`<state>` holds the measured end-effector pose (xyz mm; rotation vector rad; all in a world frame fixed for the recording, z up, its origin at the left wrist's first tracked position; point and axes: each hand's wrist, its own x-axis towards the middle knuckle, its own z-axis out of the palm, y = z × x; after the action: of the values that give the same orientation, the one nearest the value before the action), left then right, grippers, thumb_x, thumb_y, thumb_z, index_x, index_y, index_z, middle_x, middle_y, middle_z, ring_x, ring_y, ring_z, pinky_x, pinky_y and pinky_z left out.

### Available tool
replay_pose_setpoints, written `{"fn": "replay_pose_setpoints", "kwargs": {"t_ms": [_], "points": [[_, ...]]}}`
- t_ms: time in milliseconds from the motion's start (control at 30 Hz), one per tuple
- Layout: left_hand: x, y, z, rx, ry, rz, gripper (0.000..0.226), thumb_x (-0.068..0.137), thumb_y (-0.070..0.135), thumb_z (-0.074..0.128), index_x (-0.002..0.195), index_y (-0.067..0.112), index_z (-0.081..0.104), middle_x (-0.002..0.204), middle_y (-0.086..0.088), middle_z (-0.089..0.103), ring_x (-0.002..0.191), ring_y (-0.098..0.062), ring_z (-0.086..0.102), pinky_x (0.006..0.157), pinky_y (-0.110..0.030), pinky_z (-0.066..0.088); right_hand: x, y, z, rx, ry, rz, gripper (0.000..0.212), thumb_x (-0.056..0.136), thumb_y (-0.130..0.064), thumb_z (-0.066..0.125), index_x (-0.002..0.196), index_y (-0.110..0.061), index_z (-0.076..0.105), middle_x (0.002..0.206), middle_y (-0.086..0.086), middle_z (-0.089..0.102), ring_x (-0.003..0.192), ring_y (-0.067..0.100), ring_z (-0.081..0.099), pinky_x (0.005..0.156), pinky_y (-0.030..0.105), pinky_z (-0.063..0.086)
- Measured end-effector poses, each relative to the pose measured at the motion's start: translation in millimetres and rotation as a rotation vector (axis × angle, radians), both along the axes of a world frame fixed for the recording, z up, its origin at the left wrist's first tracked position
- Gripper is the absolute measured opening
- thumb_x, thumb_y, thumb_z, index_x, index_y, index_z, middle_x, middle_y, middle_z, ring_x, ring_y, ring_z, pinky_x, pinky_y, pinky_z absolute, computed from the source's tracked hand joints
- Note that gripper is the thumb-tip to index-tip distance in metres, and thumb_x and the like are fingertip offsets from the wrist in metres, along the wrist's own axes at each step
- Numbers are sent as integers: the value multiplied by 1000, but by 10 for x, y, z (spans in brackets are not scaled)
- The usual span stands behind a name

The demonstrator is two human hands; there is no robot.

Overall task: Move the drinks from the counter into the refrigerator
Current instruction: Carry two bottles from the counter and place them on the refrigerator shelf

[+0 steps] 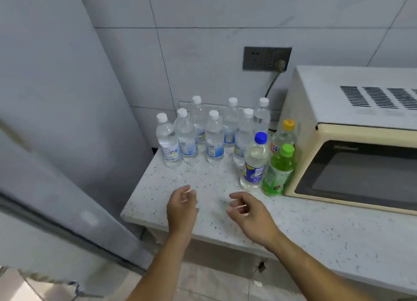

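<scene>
Head view — left hand (181, 207), right hand (248, 212) empty above counter (316, 237).

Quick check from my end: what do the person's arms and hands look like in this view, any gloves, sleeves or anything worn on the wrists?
Both arms are bare as far as the frame shows: no sleeves, no gloves. The left hand and the right hand carry no visible rings, and neither wrist shows a watch, band or strap. The fingernails look short and plain. No cables, tags or markings are visible on either forearm.
</scene>
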<state>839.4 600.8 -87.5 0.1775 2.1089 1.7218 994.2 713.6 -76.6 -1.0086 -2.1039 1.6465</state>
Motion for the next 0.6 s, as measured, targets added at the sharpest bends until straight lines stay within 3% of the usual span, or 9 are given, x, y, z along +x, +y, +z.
{"fn": "replay_pose_setpoints", "kwargs": {"t_ms": [100, 200, 267, 367, 500, 600], "points": [[-311, 210, 141, 71, -10, 138, 25, 91, 27, 64, 113, 34, 57, 111, 6, 64, 94, -10, 64, 70, -27, 59, -547, 264, 160, 75, 55, -73, 39, 86, -33, 73, 121, -35, 56, 109, -13, 60, 85, -4, 61, 69, 12, 50], [-622, 410, 239, 144, -112, 292, 42, 88, 25, 71, 125, 30, 51, 121, 1, 62, 102, -16, 63, 92, -44, 56, -1018, 490, 255, 64, 101, -171, 60, 85, -38, 74, 138, -33, 45, 121, -15, 54, 103, 4, 59, 88, 29, 54], [-775, 531, 298, 173, -184, 388, 57, 85, 24, 74, 135, 26, 47, 131, -3, 59, 108, -20, 61, 96, -42, 53, -1269, 617, 287, 34, 131, -205, 61, 85, -37, 74, 137, -34, 42, 115, -21, 52, 101, -1, 59, 88, 29, 51], [-915, 686, 311, 147, -208, 424, 71, 82, 26, 78, 143, 26, 40, 142, -3, 53, 113, -19, 57, 90, -34, 47, -1536, 794, 261, -7, 174, -275, 54, 83, -31, 75, 121, -44, 39, 98, -35, 46, 85, -17, 58, 74, 14, 44], [-1107, 820, 268, 39, -203, 429, 83, 82, 24, 79, 149, 30, 31, 152, -4, 41, 128, -28, 52, 102, -45, 48, -1769, 968, 116, -3, 169, -308, 75, 79, -30, 79, 140, -33, 36, 109, -26, 44, 103, 2, 50, 91, 26, 41], [-1289, 924, 279, -26, -214, 463, 89, 83, 15, 77, 152, 31, 23, 156, -7, 32, 131, -32, 48, 102, -45, 46, -1911, 1065, 24, -43, 187, -268, 77, 76, -26, 83, 139, -31, 39, 120, -15, 53, 111, 10, 57, 95, 30, 48]]}}
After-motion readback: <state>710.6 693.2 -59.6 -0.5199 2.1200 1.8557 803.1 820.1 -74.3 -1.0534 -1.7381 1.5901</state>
